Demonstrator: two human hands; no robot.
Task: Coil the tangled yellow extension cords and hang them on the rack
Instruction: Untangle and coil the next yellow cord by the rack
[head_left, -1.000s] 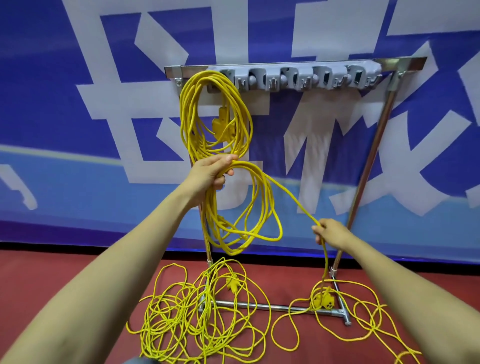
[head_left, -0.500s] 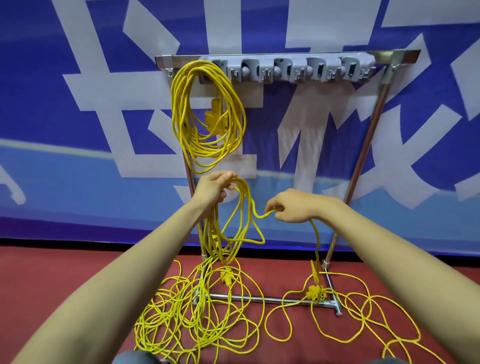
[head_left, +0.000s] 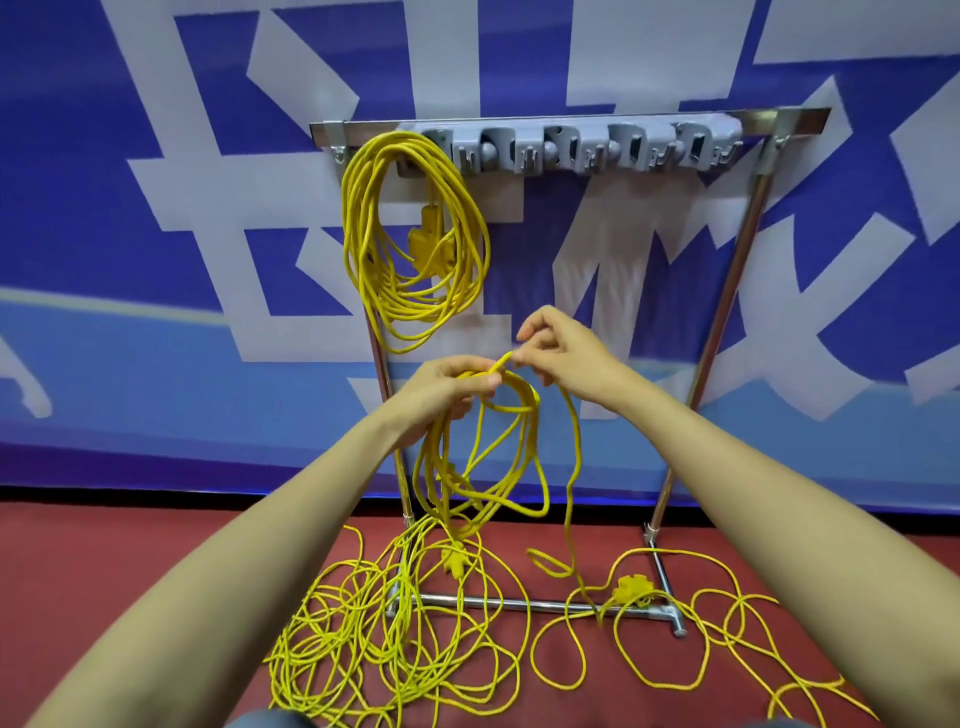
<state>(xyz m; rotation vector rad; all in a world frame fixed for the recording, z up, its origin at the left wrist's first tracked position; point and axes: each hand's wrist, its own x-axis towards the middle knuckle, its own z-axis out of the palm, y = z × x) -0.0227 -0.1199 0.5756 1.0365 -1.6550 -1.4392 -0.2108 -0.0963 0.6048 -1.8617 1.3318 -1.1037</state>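
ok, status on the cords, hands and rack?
Left hand grips the part-made coil; right hand pinches its top strand. Finished coil hangs at left end of the rack. Tangled cords across its base.

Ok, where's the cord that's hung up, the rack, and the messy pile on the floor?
Hung cord (head_left: 425, 248): head view, on its plug block.
Rack (head_left: 571, 153): head view, on the grey hook strip.
Floor pile (head_left: 358, 618): head view, on its dense left part.

Staged hall — banner backdrop (head_left: 130, 332) (red floor (head_left: 104, 561)).
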